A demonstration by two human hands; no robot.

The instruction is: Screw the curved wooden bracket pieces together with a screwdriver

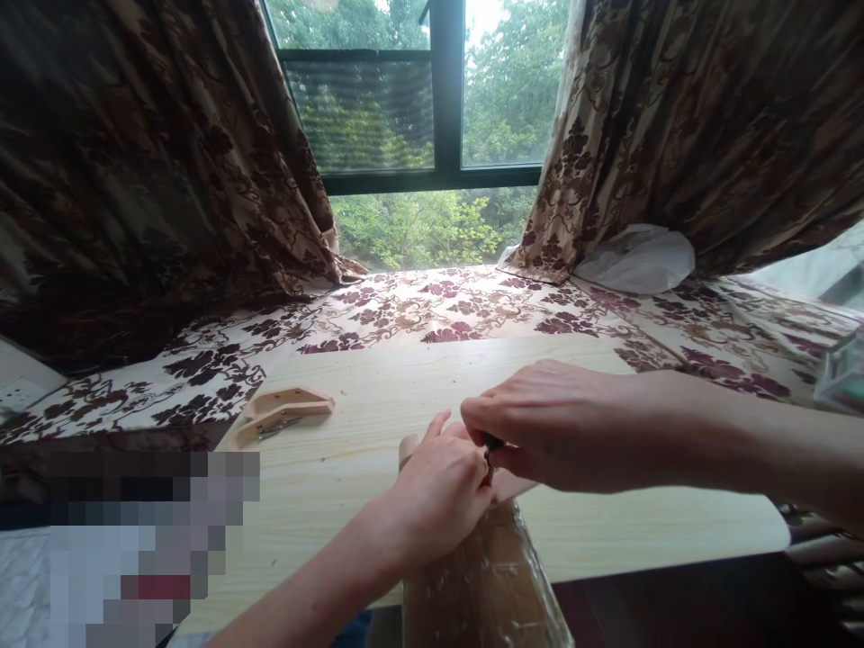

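My right hand [526, 427] is closed around a small dark tool [492, 443], whose metal part points down beside my left fingers. My left hand [445, 486] presses on a light wooden piece [517, 486], its fingers bent round it and largely hiding it. Under that piece lies a brown block wrapped in clear film [479, 585], reaching toward me. Another shaped wooden piece [297, 403] rests on the pale board [378, 378] at the left, with small metal bits [278, 428] beside it.
A floral cloth [438, 310] covers the ledge behind the board. Patterned curtains [222, 135] hang on both sides of the window. A white plastic bag [638, 259] lies at the back right, and a clear container [841, 369] stands at the right edge.
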